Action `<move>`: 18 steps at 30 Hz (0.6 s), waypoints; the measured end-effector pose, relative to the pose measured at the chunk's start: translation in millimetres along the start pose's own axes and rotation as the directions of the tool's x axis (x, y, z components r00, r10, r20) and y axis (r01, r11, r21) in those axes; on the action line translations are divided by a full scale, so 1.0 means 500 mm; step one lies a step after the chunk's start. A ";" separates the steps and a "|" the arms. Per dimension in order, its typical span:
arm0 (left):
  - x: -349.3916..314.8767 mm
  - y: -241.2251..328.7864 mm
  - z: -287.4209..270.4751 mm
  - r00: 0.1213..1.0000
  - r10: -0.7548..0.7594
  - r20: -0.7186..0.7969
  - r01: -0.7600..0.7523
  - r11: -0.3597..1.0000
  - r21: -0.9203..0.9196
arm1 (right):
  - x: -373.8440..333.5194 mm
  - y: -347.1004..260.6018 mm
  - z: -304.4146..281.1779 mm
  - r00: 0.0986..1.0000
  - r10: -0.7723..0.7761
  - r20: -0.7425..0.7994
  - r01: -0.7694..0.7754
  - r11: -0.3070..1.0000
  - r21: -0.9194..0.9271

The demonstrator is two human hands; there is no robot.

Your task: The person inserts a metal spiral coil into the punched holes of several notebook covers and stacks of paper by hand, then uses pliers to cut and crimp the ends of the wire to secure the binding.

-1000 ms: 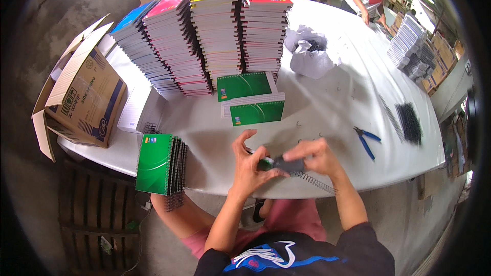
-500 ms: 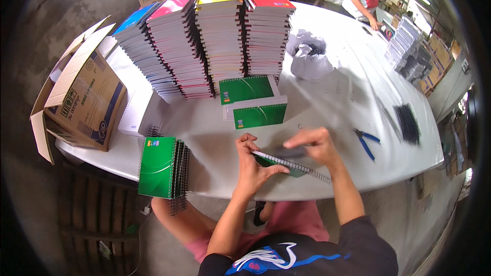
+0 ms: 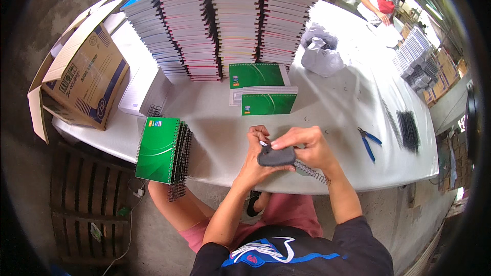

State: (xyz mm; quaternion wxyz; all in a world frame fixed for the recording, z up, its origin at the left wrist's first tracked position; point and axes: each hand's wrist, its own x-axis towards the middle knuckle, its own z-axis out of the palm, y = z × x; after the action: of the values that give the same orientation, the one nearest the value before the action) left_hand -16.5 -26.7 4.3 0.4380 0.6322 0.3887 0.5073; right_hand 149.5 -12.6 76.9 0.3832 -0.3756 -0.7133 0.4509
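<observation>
Above the table's near edge, my left hand [image 3: 251, 166] is closed on a notebook that is mostly hidden now. A loose wire coil [image 3: 313, 172] sticks out past the notebook's right end. Over the notebook lies a dark grey flat pad [image 3: 276, 157] with rounded corners; its exact kind is unclear. My right hand [image 3: 309, 145] grips the pad's upper side, fingers pointing left. On the left, a stack of green spiral notebooks [image 3: 159, 148] sits at the table edge, coil ends dangling. Beyond my hands are a standing green-covered notebook [image 3: 268, 104] and a green cover [image 3: 255, 75].
Tall notebook stacks [image 3: 238, 25] rise at the back. An open carton [image 3: 87, 76] and a white paper stack [image 3: 143, 92] stand left. Blue-handled pliers [image 3: 368, 144] and black coils [image 3: 408, 130] lie right, a crumpled plastic bag [image 3: 322, 56] behind. Another person [image 3: 381, 2] works far right.
My right hand has moved left and the dark pad now covers the notebook's coil edge. My view has shifted slightly, and the far person's hands have moved.
</observation>
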 end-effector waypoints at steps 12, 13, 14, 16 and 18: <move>-0.005 0.025 -0.004 0.990 -0.107 -0.097 0.052 0.891 -0.451 | -0.039 0.071 -0.159 0.913 -0.144 -0.383 -0.118 0.804 -0.582; -0.006 0.023 -0.004 0.994 -0.099 -0.055 0.067 0.906 -0.418 | -0.063 0.068 -0.186 0.914 0.037 -0.404 -0.292 0.751 -0.591; -0.006 0.016 -0.007 0.995 -0.096 -0.023 0.080 0.920 -0.384 | -0.088 0.061 -0.204 0.913 0.054 -0.404 -0.354 0.595 -0.721; -0.015 0.004 -0.018 0.996 -0.084 0.019 0.085 0.938 -0.336 | -0.142 0.054 -0.256 0.876 0.098 -0.472 -0.464 0.439 -0.769; -0.019 -0.003 -0.020 0.992 -0.124 0.032 0.127 0.920 -0.371 | -0.179 0.036 -0.271 0.738 0.264 -0.621 -0.675 0.287 -0.679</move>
State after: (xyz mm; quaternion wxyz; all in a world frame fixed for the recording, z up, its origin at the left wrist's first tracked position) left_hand -28.1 -33.3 0.9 0.5832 0.5133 0.3233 0.5401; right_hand 310.7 -37.6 82.0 0.1103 -0.7948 -0.5963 0.0241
